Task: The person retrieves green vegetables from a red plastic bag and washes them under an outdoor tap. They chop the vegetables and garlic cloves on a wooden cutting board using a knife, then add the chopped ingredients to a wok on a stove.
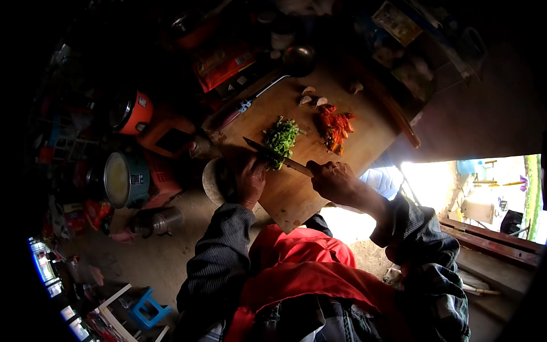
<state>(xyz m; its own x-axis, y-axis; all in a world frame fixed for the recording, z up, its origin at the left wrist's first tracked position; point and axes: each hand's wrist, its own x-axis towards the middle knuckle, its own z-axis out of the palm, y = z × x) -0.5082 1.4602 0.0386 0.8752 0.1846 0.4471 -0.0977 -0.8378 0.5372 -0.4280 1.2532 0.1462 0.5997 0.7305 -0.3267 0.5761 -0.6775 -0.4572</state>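
Observation:
A knife [296, 166] with a dark blade is gripped by my right hand [333, 181], its fingers closed round the handle. The blade slants up to the left across the lower part of a pile of chopped green vegetables [282, 137] on a wooden cutting board [296, 199]. Close beside the blade, at the board's left edge, my left hand [252, 182] has its fingers pointing away from me, partly in shadow. They look slightly apart, with nothing seen in them. Cut red peppers [337, 128] lie to the right of the greens, and several garlic cloves [306, 100] sit behind.
A long-handled ladle [262, 90] rests along the board's far left side. A wooden stick [393, 111] lies at the right. Leftward stand an orange-red cooker [141, 113], a green pot [132, 188] and a metal cup [168, 220]. A blue stool [149, 309] is on the floor.

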